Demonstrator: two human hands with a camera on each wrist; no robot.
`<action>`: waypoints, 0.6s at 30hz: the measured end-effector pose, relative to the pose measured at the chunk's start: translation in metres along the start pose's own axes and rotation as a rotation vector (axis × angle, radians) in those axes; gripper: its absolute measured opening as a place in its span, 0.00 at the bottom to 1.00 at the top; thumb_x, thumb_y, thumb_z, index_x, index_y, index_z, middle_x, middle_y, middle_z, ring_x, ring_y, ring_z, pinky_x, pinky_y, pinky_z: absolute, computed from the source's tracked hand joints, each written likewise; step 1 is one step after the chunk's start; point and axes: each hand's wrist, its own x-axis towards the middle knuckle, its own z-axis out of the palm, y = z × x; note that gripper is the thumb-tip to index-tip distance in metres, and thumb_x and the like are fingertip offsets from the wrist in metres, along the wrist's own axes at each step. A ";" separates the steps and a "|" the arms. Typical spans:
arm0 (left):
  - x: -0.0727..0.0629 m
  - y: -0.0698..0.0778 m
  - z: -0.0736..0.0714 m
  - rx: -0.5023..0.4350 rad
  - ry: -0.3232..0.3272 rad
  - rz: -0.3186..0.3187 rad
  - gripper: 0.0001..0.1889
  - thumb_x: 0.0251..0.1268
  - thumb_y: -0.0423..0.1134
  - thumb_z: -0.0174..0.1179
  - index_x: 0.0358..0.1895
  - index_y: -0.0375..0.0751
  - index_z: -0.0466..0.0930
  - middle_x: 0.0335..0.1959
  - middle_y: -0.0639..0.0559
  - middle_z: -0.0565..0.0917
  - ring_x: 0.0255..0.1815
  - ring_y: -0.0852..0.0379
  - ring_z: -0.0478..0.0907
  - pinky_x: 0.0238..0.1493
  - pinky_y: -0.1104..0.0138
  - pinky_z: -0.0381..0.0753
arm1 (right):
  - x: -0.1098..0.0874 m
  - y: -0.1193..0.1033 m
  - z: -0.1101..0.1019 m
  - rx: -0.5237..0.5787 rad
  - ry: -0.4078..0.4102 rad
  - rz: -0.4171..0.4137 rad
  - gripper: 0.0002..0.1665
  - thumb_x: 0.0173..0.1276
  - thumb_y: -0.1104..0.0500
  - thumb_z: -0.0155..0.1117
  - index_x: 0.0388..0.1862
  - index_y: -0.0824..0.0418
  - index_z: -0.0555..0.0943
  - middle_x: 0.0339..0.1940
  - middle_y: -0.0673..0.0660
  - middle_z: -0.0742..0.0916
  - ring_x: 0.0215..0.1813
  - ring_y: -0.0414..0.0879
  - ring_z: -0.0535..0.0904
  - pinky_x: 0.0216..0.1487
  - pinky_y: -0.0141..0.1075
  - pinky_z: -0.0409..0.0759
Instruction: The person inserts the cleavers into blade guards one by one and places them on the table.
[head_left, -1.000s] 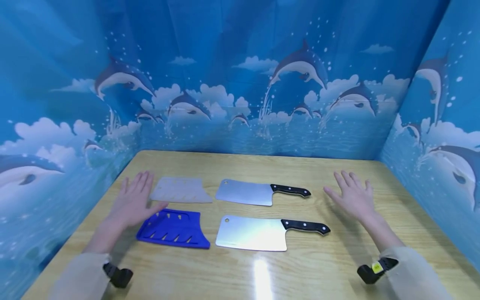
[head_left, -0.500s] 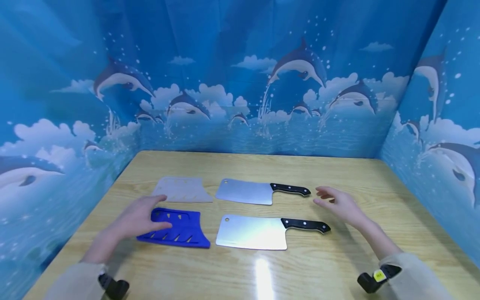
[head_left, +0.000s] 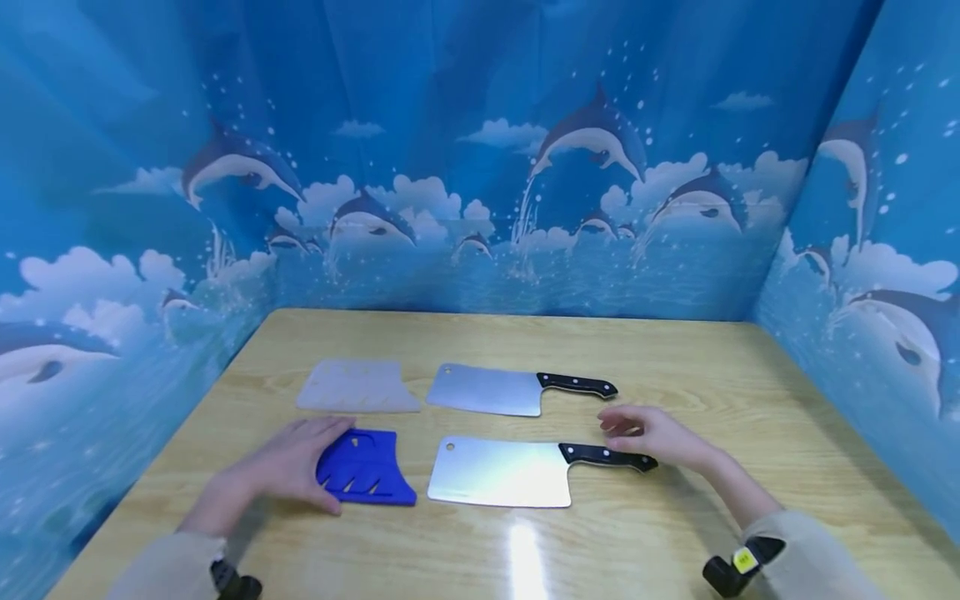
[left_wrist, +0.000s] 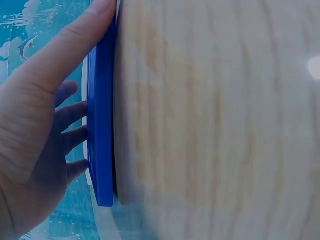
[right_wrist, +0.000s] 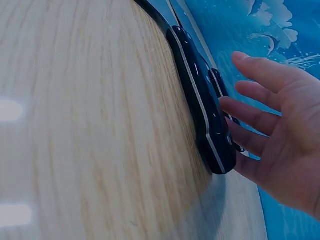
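Note:
My left hand grips the left end of a blue cleaver blade guard, which lies on the table. Its thumb runs along the near edge and its fingers reach the far edge; the guard's left end is hidden beneath the hand. In the left wrist view the fingertips meet the blue guard. The right hand hovers over the black handle of the nearer cleaver, fingers loosely bent. Seen from the right wrist, these fingers are spread beside the handle without closing round it.
Behind the nearer cleaver lies a second cleaver, its handle also to the right. A translucent white blade guard lies behind the blue one. The wooden table ends against a dolphin-print curtain at the back and sides.
Both hands have come down and inward from spread poses. The left has reached the blue guard, and the right has moved leftward and nearer to the front cleaver's handle. Guards and cleavers lie unmoved.

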 end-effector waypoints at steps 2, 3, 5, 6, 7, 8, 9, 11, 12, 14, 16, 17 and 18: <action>-0.001 0.001 0.000 0.010 -0.020 -0.008 0.63 0.27 0.77 0.61 0.66 0.31 0.62 0.61 0.32 0.68 0.61 0.34 0.63 0.58 0.39 0.59 | 0.001 -0.001 0.002 -0.006 -0.014 0.004 0.29 0.62 0.54 0.64 0.58 0.70 0.72 0.47 0.59 0.81 0.48 0.53 0.77 0.45 0.34 0.77; -0.001 0.001 0.000 0.008 -0.027 -0.011 0.63 0.26 0.77 0.61 0.66 0.32 0.62 0.61 0.33 0.68 0.61 0.34 0.63 0.59 0.39 0.59 | 0.001 -0.001 0.003 -0.009 -0.018 0.007 0.30 0.62 0.53 0.64 0.57 0.70 0.73 0.46 0.58 0.82 0.47 0.52 0.77 0.44 0.33 0.77; 0.000 0.002 0.001 0.008 -0.043 -0.020 0.63 0.27 0.77 0.61 0.67 0.33 0.61 0.62 0.33 0.67 0.62 0.34 0.63 0.59 0.39 0.58 | 0.001 0.000 0.004 -0.013 -0.022 0.010 0.31 0.61 0.52 0.65 0.57 0.69 0.73 0.44 0.56 0.82 0.46 0.51 0.77 0.43 0.33 0.77; 0.000 0.002 0.001 0.005 -0.048 -0.021 0.63 0.27 0.77 0.60 0.67 0.33 0.61 0.62 0.33 0.68 0.62 0.34 0.63 0.59 0.39 0.58 | 0.001 0.000 0.005 -0.011 -0.027 0.013 0.31 0.61 0.51 0.65 0.57 0.69 0.73 0.44 0.56 0.82 0.46 0.50 0.77 0.43 0.33 0.77; 0.000 0.002 0.001 0.006 -0.051 -0.019 0.63 0.28 0.77 0.60 0.67 0.33 0.61 0.62 0.33 0.68 0.61 0.34 0.63 0.59 0.39 0.58 | 0.001 0.001 0.006 -0.010 -0.031 0.014 0.31 0.60 0.51 0.65 0.57 0.69 0.73 0.44 0.56 0.82 0.46 0.50 0.77 0.43 0.33 0.77; 0.000 0.002 0.000 0.010 -0.046 -0.009 0.62 0.28 0.77 0.61 0.66 0.33 0.61 0.61 0.33 0.69 0.61 0.34 0.64 0.58 0.39 0.59 | 0.001 0.002 0.006 -0.006 -0.035 0.016 0.31 0.60 0.52 0.65 0.57 0.69 0.73 0.44 0.56 0.82 0.46 0.50 0.77 0.43 0.33 0.77; 0.001 0.002 0.000 0.003 -0.047 -0.011 0.61 0.29 0.76 0.61 0.67 0.33 0.61 0.61 0.34 0.69 0.60 0.35 0.65 0.58 0.39 0.59 | 0.001 0.002 0.006 -0.004 -0.039 0.018 0.30 0.60 0.52 0.65 0.57 0.68 0.73 0.45 0.57 0.83 0.46 0.50 0.77 0.44 0.33 0.77; 0.002 0.002 -0.001 0.009 -0.030 0.005 0.60 0.30 0.75 0.62 0.66 0.33 0.63 0.60 0.35 0.71 0.59 0.35 0.67 0.57 0.41 0.61 | 0.002 0.003 0.007 0.004 -0.050 0.016 0.30 0.60 0.53 0.65 0.57 0.68 0.73 0.46 0.58 0.83 0.46 0.50 0.77 0.44 0.34 0.77; 0.003 0.001 -0.002 0.016 -0.023 0.012 0.59 0.30 0.74 0.63 0.65 0.33 0.63 0.59 0.36 0.72 0.58 0.36 0.68 0.57 0.41 0.63 | 0.002 0.002 0.007 0.006 -0.053 0.012 0.30 0.60 0.53 0.66 0.57 0.68 0.73 0.46 0.59 0.83 0.47 0.51 0.77 0.45 0.34 0.77; 0.005 0.001 -0.003 0.032 -0.005 0.025 0.58 0.31 0.73 0.64 0.65 0.33 0.64 0.58 0.36 0.73 0.57 0.36 0.69 0.56 0.43 0.65 | 0.003 0.001 0.007 0.005 -0.063 -0.002 0.30 0.60 0.54 0.66 0.57 0.68 0.73 0.47 0.59 0.83 0.47 0.51 0.78 0.46 0.35 0.77; 0.006 0.002 -0.003 0.046 0.002 0.026 0.57 0.30 0.72 0.65 0.64 0.33 0.65 0.58 0.36 0.73 0.57 0.37 0.69 0.56 0.44 0.66 | 0.003 0.000 0.008 0.003 -0.071 -0.013 0.30 0.59 0.54 0.67 0.57 0.68 0.73 0.48 0.60 0.83 0.48 0.52 0.77 0.47 0.38 0.76; 0.007 0.002 -0.003 0.049 0.003 0.021 0.57 0.30 0.71 0.65 0.64 0.32 0.66 0.57 0.36 0.73 0.57 0.37 0.69 0.56 0.44 0.67 | 0.003 -0.001 0.008 0.000 -0.075 -0.019 0.30 0.59 0.54 0.67 0.57 0.68 0.74 0.48 0.60 0.83 0.48 0.53 0.77 0.47 0.39 0.76; 0.007 0.002 -0.003 0.052 0.003 0.021 0.57 0.30 0.71 0.65 0.63 0.32 0.66 0.57 0.36 0.73 0.57 0.37 0.69 0.55 0.45 0.67 | 0.003 -0.002 0.008 -0.001 -0.080 -0.020 0.30 0.58 0.54 0.67 0.56 0.68 0.74 0.48 0.60 0.82 0.48 0.53 0.77 0.48 0.40 0.76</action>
